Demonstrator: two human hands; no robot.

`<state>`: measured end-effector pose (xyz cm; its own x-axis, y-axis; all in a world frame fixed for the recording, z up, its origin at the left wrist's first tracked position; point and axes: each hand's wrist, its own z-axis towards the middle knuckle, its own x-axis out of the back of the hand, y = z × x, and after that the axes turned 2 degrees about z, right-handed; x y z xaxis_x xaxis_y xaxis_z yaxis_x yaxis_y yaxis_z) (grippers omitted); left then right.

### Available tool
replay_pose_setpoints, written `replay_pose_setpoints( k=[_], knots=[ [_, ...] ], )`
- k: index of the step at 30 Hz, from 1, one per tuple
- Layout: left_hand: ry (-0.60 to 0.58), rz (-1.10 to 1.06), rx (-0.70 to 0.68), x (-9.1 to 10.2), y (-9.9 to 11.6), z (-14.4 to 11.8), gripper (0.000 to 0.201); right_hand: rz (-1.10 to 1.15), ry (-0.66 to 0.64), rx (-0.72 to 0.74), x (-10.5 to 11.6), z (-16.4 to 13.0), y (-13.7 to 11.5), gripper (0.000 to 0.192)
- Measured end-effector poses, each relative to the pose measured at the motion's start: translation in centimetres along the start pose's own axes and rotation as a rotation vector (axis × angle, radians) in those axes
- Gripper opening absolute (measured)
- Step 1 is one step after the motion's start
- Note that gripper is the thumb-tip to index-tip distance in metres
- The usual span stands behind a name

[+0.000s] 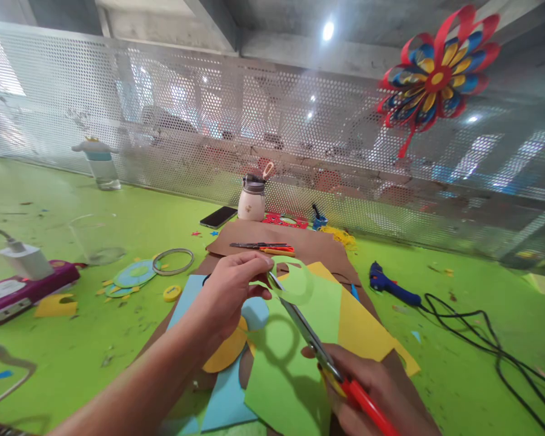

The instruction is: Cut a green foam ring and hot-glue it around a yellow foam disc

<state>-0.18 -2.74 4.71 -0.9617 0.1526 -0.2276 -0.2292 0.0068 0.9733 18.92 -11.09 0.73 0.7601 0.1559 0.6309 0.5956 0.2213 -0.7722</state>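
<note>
My left hand (234, 290) pinches the edge of a light green paper ring (307, 280), raised above the sheets. In my right hand (363, 381) are scissors (305, 324) with red handles, pointing up and left. Their blades reach the ring near my left fingertips; whether they are cutting into it I cannot tell. Beneath lie a green paper sheet (290, 375), with shadows on it, a yellow sheet (363, 315) with cut-outs, and blue paper (229, 402). A yellow paper disc (224, 354) is partly hidden by my left wrist.
Brown paper (277, 233) underlies the sheets, with cutting tools (263, 246) at its far end. Beyond stand a phone (218, 216) and bottle (252, 203). A corded blue glue gun (393, 287) lies right; a hoop (188, 257), clear cup (95, 239) and power strip (63, 278) sit left.
</note>
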Motion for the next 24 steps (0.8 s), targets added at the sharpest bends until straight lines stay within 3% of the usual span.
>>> replay_pose_setpoints(
  k=[9, 17, 24],
  knots=[
    [-0.021, -0.002, -0.006, -0.04, 0.02, -0.07, 0.019, -0.120, 0.001, -0.035, -0.06, -0.13, 0.22, 0.043],
    [-0.006, 0.021, -0.014, 0.12, -0.40, -0.01, 0.018, -0.066, 0.000, 0.061, 0.01, 0.06, 0.14, 0.035],
    [-0.015, 0.023, -0.025, 0.23, -0.43, -0.13, 0.020, -0.040, -0.030, -0.014, -0.01, 0.11, 0.22, 0.039]
  ],
)
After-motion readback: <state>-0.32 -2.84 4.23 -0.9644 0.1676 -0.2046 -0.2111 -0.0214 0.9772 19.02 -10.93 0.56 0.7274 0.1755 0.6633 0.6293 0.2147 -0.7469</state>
